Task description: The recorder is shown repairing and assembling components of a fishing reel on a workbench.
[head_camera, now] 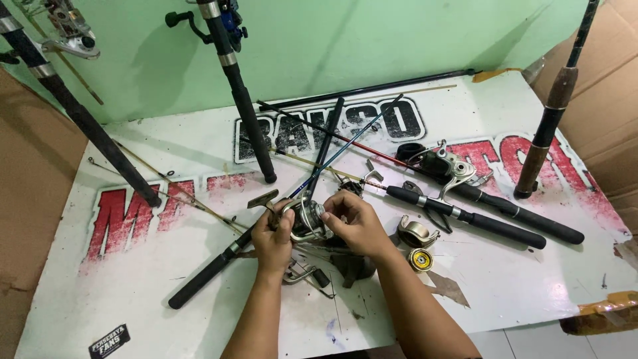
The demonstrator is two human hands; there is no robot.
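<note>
Two bare hands meet over the middle of a white table [166, 319] painted with big red and black lettering, and between them sits one silver spinning reel [307, 220]. The left hand [274, 238] is closed around the reel's left side, fingers wrapped on its body; the right hand [355, 223] pinches the reel's right side with curled fingertips. Three fishing rods stand upright, leaning on the green wall: a dark one at far left [80, 116], a black one with a blue reel near its top [242, 100], and a cork-handled one at right [548, 126]. About four more rods lie flat: one black-handled rod [206, 276] running under the hands, two foam-gripped handles [505, 219] side by side to the right, and a long thin one [372, 88] along the back edge; thinner blanks cross them and are hard to count. A second grey reel [445, 166] rests on the right-hand rods. Two loose parts lie just right of the right hand: a silver rotor cup [417, 233] and a small gold spool [420, 259]. A crank handle [307, 274] lies under the wrists. The held reel is metallic grey with a wire bail arching over its spool. Bare tabletop opens toward the near left corner and the near right; cardboard [611, 86] walls in the right edge.
</note>
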